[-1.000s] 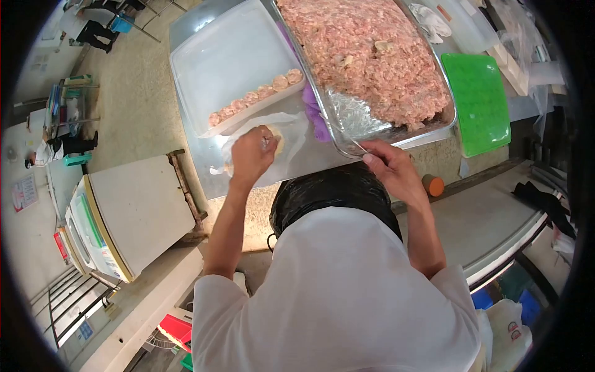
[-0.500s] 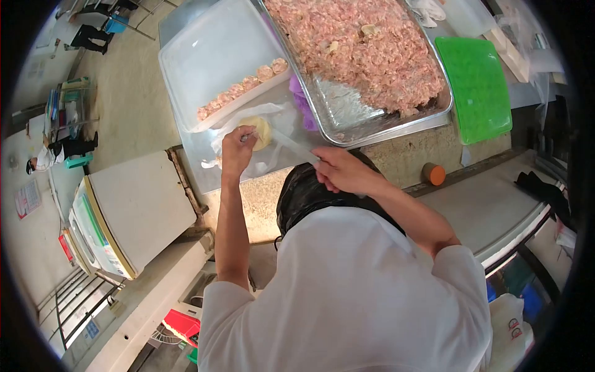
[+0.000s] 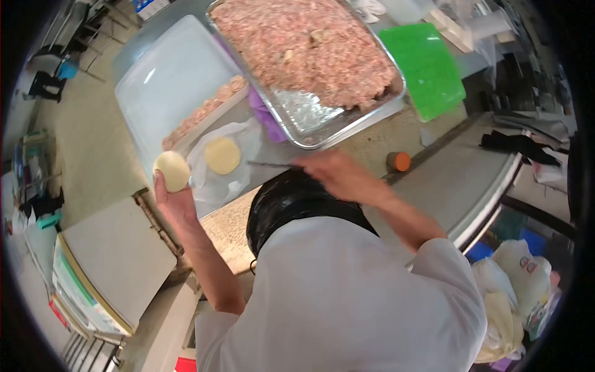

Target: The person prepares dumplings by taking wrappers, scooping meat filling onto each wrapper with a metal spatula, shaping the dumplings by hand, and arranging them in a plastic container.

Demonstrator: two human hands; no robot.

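My left hand (image 3: 176,201) holds up a round pale-yellow dumpling wrapper (image 3: 171,171), past the near left corner of the white tray. Several more wrappers may lie in the round yellow stack (image 3: 222,155) on a white plastic bag (image 3: 201,186); its depth is unclear. In my right hand (image 3: 331,173), blurred by motion, is a flat-bladed knife (image 3: 269,164), seen nearly edge-on and pointing left toward the stack. Beyond it, a metal pan (image 3: 297,127) holds minced meat filling (image 3: 310,46), with its near left corner scraped bare. A row of filled dumplings (image 3: 204,111) lines the near side of the white tray (image 3: 164,74).
A green lid or board (image 3: 421,71) lies right of the pan. Purple cloth or plastic (image 3: 266,118) shows between tray and pan. An orange-capped jar (image 3: 400,162) stands on the ledge at right. A black plastic bag (image 3: 291,201) is against my front.
My left hand has lifted a wrapper off the stack and moved left with it. The knife has drawn away from the stack and turned edge-on. The whole view has shifted.
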